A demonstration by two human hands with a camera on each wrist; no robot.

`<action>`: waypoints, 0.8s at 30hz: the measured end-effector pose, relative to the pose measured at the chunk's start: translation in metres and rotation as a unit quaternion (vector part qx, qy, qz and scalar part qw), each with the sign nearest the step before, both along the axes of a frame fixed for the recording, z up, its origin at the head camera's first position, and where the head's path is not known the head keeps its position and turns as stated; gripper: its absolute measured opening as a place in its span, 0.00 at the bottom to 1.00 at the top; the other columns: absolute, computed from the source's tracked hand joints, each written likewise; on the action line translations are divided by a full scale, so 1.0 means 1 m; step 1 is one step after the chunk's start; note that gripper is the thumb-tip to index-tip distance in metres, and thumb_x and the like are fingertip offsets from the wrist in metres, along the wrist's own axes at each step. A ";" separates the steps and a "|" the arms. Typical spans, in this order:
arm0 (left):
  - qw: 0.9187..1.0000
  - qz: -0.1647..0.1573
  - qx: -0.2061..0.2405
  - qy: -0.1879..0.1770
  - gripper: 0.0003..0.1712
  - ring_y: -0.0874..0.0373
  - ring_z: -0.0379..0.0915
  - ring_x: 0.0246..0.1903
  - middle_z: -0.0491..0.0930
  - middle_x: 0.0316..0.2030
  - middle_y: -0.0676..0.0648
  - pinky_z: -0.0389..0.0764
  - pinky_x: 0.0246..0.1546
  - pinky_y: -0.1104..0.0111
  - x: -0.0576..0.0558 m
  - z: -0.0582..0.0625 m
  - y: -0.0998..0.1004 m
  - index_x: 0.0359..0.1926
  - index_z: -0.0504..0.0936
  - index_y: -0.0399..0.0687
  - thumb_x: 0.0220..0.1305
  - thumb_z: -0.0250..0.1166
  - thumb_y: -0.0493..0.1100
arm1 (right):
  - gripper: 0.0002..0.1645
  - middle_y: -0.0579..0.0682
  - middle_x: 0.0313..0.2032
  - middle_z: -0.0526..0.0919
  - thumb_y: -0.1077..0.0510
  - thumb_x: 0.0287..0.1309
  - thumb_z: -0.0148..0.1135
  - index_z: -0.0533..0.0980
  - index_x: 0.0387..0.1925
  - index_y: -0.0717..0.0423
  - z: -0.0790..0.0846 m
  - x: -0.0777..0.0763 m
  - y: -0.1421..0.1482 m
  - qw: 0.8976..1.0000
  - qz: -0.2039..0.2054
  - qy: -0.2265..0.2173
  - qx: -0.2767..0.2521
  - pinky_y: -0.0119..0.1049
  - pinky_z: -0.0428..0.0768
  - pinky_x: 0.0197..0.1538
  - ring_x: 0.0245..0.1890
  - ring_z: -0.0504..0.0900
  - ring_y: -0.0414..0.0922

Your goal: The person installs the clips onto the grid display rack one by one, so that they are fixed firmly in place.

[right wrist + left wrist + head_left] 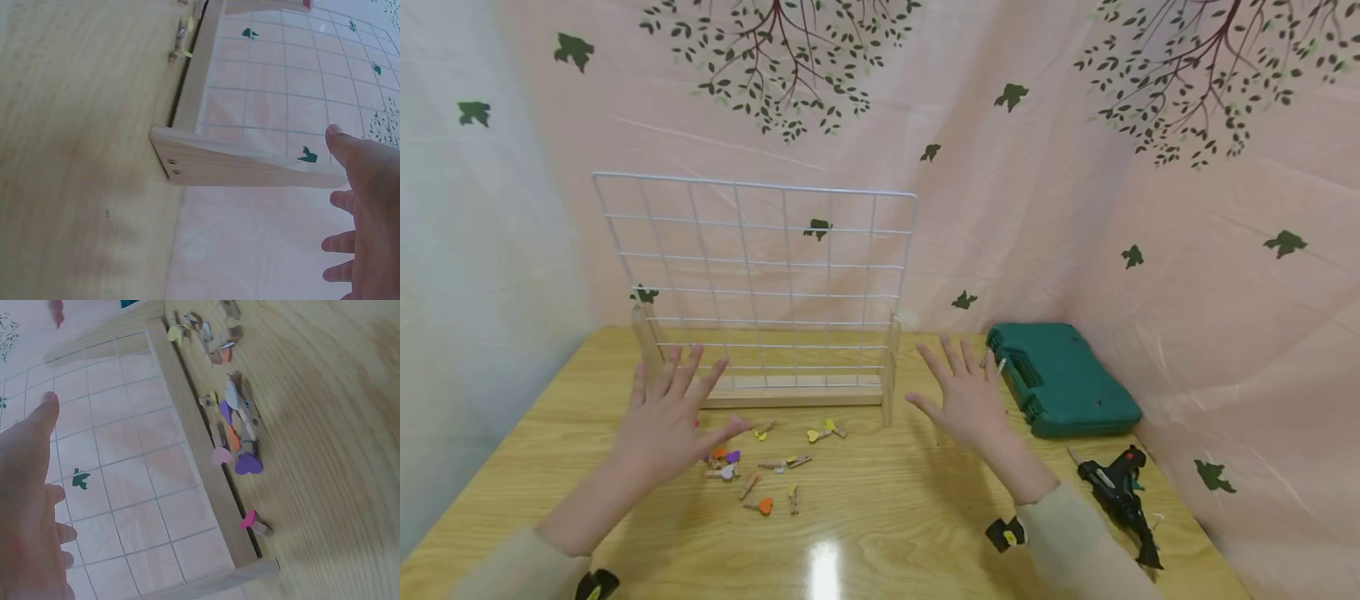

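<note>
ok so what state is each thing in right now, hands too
left hand: open, fingers spread, holding nothing
right hand: open, fingers spread, holding nothing
wire grid: standing up in the wooden stand
wooden stand: standing on the table
heart clips: scattered loose on the table
green case: shut, lying flat
glue gun: lying down; on or off, cannot tell

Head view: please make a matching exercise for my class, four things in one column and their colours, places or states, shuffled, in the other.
1. wire grid
2. carry case
3. glue gun
4. clothespins

A. mostly black
B. scattered in front of the wooden stand
C. green and closed
D. upright in the wooden stand

Pairs: 1-D, 2-C, 3-A, 4-B
</note>
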State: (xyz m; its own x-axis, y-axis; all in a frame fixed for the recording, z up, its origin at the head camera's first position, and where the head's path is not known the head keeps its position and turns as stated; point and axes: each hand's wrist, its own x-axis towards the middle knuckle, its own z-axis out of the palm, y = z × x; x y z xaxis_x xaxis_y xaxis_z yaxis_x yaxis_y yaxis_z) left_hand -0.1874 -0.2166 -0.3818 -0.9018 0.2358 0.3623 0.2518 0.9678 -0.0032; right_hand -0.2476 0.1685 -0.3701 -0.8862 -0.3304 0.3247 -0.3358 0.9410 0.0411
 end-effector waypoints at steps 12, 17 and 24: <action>0.990 -0.140 -0.023 -0.015 0.56 0.46 0.30 0.67 0.47 0.67 0.39 0.38 0.63 0.48 0.004 -0.033 -0.030 0.68 0.46 0.44 0.46 0.61 0.66 | 0.45 0.52 0.69 0.42 0.33 0.55 0.47 0.40 0.68 0.38 0.022 -0.040 -0.013 0.984 0.070 -0.054 -0.152 0.62 0.47 0.61 0.68 0.40 0.54; 0.986 -0.159 0.006 -0.055 0.55 0.38 0.55 0.59 0.60 0.61 0.35 0.59 0.56 0.46 -0.005 -0.051 -0.043 0.66 0.53 0.39 0.42 0.67 0.58 | 0.46 0.49 0.68 0.45 0.36 0.56 0.49 0.38 0.68 0.38 0.017 -0.058 -0.020 0.945 0.113 -0.118 -0.282 0.56 0.56 0.61 0.66 0.49 0.53; 0.986 -0.150 0.035 -0.060 0.37 0.42 0.72 0.42 0.72 0.47 0.34 0.75 0.40 0.53 -0.022 -0.069 -0.057 0.59 0.65 0.34 0.49 0.67 0.46 | 0.43 0.51 0.67 0.51 0.44 0.56 0.55 0.44 0.67 0.37 0.002 -0.073 -0.033 0.862 0.167 -0.179 -0.444 0.52 0.63 0.58 0.63 0.58 0.54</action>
